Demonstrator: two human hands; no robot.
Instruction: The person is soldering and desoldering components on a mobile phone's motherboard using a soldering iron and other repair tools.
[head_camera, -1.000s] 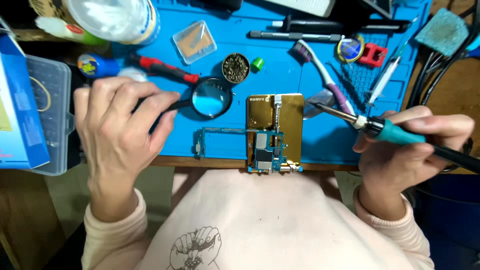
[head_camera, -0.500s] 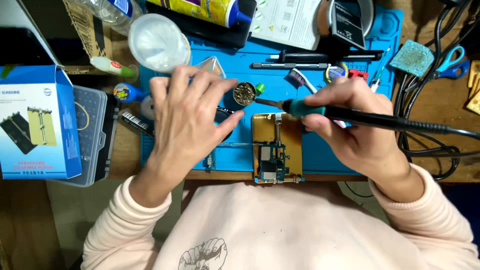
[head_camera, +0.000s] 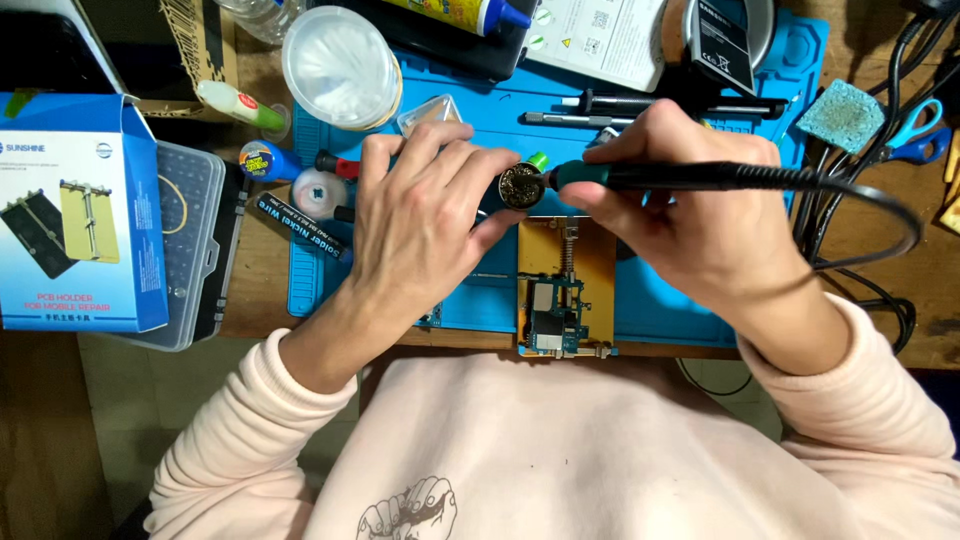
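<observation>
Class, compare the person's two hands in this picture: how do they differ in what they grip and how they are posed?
The right hand wraps a teal-handled soldering iron; the left hand pinches a small round tin with its fingertips. The right hand's fingers are curled, the left hand's spread. Both meet at the tin, above the blue mat.

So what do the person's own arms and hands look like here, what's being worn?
Both hands are bare: no gloves, rings or watch visible on the left hand or the right hand. Each arm wears a pale pink long sleeve with a ribbed cuff, the left sleeve and the right sleeve, matching the sweatshirt's front.
</observation>
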